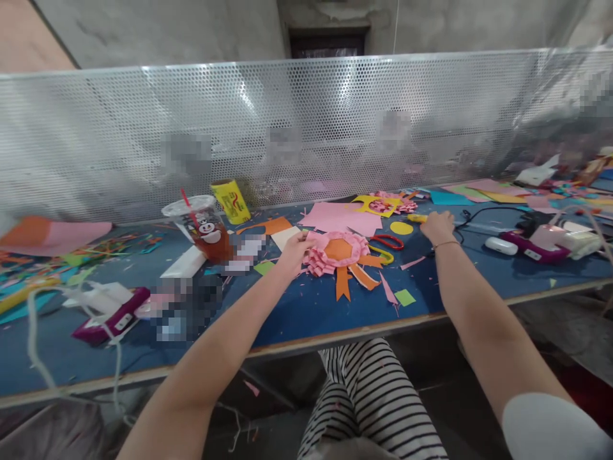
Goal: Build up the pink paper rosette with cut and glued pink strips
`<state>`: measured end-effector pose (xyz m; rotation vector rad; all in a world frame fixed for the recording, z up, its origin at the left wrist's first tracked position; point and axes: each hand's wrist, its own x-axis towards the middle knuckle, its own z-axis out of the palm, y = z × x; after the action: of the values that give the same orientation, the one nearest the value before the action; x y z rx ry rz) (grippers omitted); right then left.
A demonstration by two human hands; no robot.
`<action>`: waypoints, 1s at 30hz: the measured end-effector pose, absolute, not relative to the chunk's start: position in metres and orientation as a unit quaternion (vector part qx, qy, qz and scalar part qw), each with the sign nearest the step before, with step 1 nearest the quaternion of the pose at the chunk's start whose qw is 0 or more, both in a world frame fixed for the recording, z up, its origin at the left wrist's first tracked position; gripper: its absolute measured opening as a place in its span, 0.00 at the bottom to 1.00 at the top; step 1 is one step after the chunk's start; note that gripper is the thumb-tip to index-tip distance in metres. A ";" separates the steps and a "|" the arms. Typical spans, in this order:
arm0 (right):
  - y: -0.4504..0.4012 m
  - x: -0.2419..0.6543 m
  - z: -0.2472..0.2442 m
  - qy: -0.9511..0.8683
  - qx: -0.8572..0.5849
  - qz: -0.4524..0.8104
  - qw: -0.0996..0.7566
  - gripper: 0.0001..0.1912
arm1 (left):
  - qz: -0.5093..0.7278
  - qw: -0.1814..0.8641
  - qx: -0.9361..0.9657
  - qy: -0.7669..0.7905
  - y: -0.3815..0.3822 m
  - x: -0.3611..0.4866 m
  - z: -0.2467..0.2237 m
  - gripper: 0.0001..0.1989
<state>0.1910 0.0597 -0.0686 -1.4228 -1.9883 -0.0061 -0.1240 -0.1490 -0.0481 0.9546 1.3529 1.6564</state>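
A pink pleated paper rosette with an orange centre and orange ribbon tails lies on the blue tabletop. At its left edge, the fingers of my left hand pinch the pink folds. Reaching further back and to the right, my right hand has its fingers closed around a small yellow object, whose kind I cannot make out. Scissors with red and yellow handles rest partly under the rosette's right side. A yellow paper circle lies between the scissors and my right hand.
An iced drink cup with a red straw stands at left beside a yellow packet. Purple power strips with cables lie at both sides. Pink paper and scraps cover the back. A perforated metal screen closes off the rear.
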 end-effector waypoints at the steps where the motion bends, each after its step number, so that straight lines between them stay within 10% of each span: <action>1: 0.057 0.182 -0.066 -0.759 -0.552 -0.004 0.345 0.16 | 0.652 0.391 0.376 0.530 -0.149 -0.124 -0.048 0.12; 12: -0.057 0.060 -0.050 -0.821 -0.191 0.396 0.364 0.15 | 0.668 0.440 0.394 0.452 -0.154 -0.110 -0.048 0.17; 30: -0.094 0.036 -0.065 -0.599 -0.231 0.657 0.395 0.14 | 0.618 0.401 0.485 0.472 -0.150 -0.102 -0.059 0.15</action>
<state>0.0362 -0.0941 -0.0653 -0.5862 -1.5188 1.6657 -0.1021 -0.1504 -0.0589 1.2263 1.1945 1.5620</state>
